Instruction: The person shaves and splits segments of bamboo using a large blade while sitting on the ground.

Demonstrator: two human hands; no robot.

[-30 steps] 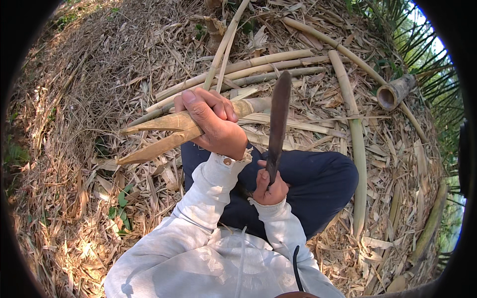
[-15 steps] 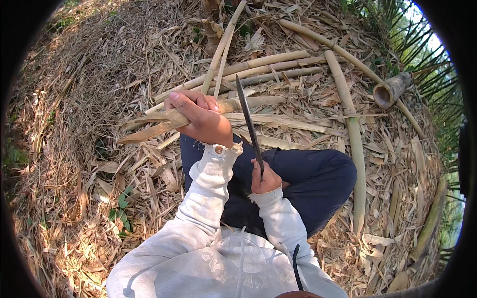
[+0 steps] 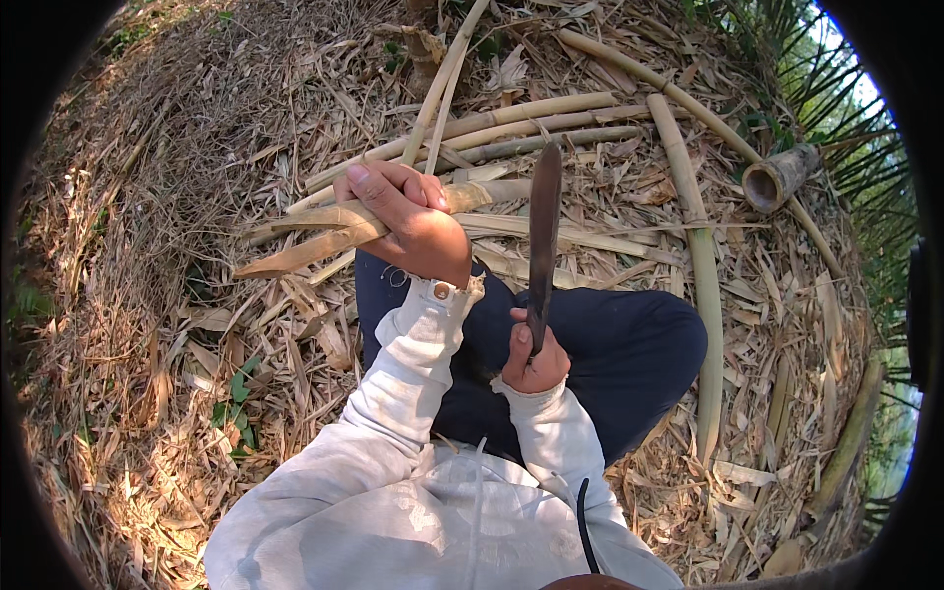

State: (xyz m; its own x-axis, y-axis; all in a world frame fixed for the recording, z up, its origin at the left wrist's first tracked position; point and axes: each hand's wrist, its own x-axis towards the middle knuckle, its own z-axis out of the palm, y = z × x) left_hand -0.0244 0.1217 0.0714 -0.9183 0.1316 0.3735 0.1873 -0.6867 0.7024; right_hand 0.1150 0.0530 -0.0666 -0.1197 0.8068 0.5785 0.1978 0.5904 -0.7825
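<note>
My left hand grips a bamboo shoot wrapped in tan husks, held across my lap with its pointed tip aimed left. My right hand is closed on the handle of a long dark knife. The blade stands upright, pointing away from me, just to the right of my left hand and apart from the shoot. I sit on the ground in dark trousers and white sleeves.
Several long bamboo poles lie on dry leaf litter ahead of me. One pale pole runs down the right side. A cut hollow bamboo stump lies at the upper right. Green foliage edges the right.
The knife blade swung from upright to a leftward tilt over the shoot, then back to upright. My left hand and the shoot shifted slightly up and then back down.
</note>
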